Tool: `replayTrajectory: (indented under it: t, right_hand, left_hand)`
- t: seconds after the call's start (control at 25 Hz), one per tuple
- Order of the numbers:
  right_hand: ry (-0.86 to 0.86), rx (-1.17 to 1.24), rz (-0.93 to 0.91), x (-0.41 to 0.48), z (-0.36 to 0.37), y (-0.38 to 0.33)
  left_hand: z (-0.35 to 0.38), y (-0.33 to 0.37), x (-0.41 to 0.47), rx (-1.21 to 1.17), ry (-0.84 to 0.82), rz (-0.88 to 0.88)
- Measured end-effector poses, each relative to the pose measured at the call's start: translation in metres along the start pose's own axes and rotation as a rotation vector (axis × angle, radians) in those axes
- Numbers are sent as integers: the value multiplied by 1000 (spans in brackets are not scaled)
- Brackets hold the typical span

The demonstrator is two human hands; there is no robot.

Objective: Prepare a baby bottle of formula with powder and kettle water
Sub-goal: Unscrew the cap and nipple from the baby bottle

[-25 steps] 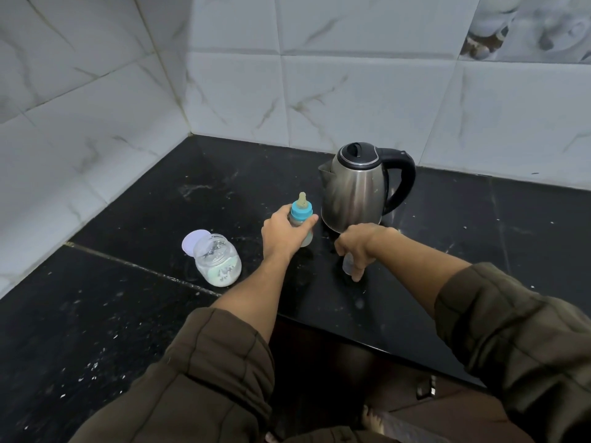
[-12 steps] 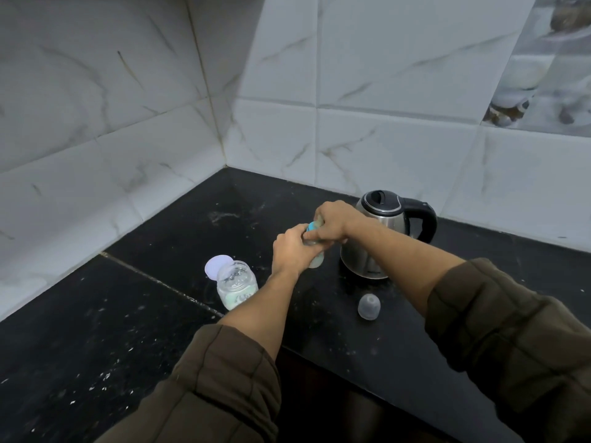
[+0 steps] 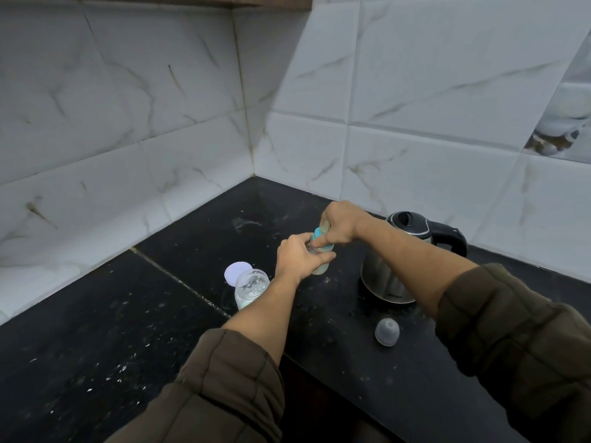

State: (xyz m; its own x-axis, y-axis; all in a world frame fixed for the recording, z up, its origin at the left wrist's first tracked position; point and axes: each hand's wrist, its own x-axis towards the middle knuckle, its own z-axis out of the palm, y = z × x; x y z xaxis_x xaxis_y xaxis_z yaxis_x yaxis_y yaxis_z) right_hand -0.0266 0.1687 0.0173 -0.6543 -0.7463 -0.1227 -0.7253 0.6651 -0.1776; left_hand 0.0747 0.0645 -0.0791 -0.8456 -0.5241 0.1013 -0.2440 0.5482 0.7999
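1. The lid (image 3: 238, 272) lies flat on the desk (image 3: 96, 314), touching the far left side of the jar (image 3: 251, 289). The jar stands upright and open, with pale powder in its lower part.
2. The left hand (image 3: 299, 257) is just right of the jar. Its fingers curl round the body of the bottle (image 3: 321, 268) from the left side.
3. The bottle is between the jar and the kettle (image 3: 387, 284), near the middle of the desk. Its long axis is near upright. Whether its base touches the desk cannot be told.
4. The blue collar (image 3: 317, 234) sits at the upper end of the bottle, directly above the left hand.
5. The right hand (image 3: 340, 223) reaches in from the right and from above. Its fingers are clenched round the collar and cover the teat.
6. The 2 hands touch and are stacked along the bottle's axis: left hand low on the body, right hand high on the collar. The step in hand is probably unscrewing the collar. That turn runs about the long axis, so the left hand must hold the body against rotation.
7. The kettle stands upright just right of the bottle, lid shut, handle pointing right, partly behind the right forearm. The right hand is nearer to it; the left hand is nearer to the jar.
8. The clear cap (image 3: 387, 331) lies on the desk in front of the kettle, apart from it.
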Motion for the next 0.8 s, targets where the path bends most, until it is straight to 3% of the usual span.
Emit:
replayTrajectory:
  t: [0.56,0.8]
  right_hand:
    - [-108,-177,-311,4,3,8]
    - [25,-72,10,7,-12,-2]
  left_hand:
    - [9,-10,7,-43,-61,-55]
    - [-2,4,13,-37,11,-71]
